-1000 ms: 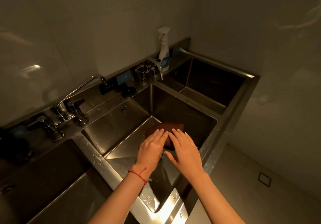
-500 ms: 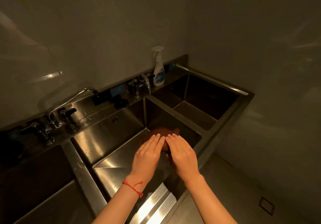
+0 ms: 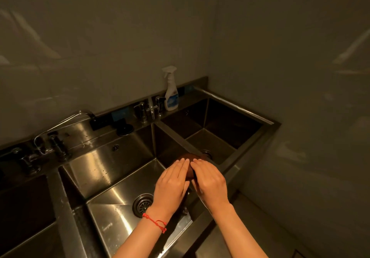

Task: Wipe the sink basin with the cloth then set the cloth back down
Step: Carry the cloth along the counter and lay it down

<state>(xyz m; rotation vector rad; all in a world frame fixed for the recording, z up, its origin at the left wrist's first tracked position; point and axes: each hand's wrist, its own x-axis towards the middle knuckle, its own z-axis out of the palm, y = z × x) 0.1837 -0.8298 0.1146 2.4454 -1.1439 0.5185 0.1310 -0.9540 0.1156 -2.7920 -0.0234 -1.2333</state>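
Dim, warm lighting falls on a stainless steel sink unit [image 3: 230, 169] set into a room corner, with grey walls behind and to the right. Three basins show; the middle sink basin [image 3: 112, 165] has a round drain strainer [image 3: 142, 203] in its floor.

The cloth [image 3: 190, 158] is reddish-brown and lies bunched against the right-hand wall of the middle basin, near its far right corner. Only a small, rounded part of it shows beyond and between the fingertips, so its long axis and the way it points cannot be determined.

The left hand [image 3: 172, 183] lies flat on the cloth, fingers straight and held together. A red string bracelet [image 3: 155, 222] circles the left wrist. The right hand [image 3: 210, 181] lies just beside it, palm down, fingers straight and together, also pressing on the cloth. The fingertips of both hands nearly meet.

On the rear ledge stand a white spray bottle [image 3: 170, 91], a small tap set [image 3: 149, 108], and a long-spout faucet [image 3: 60, 125] to the left.
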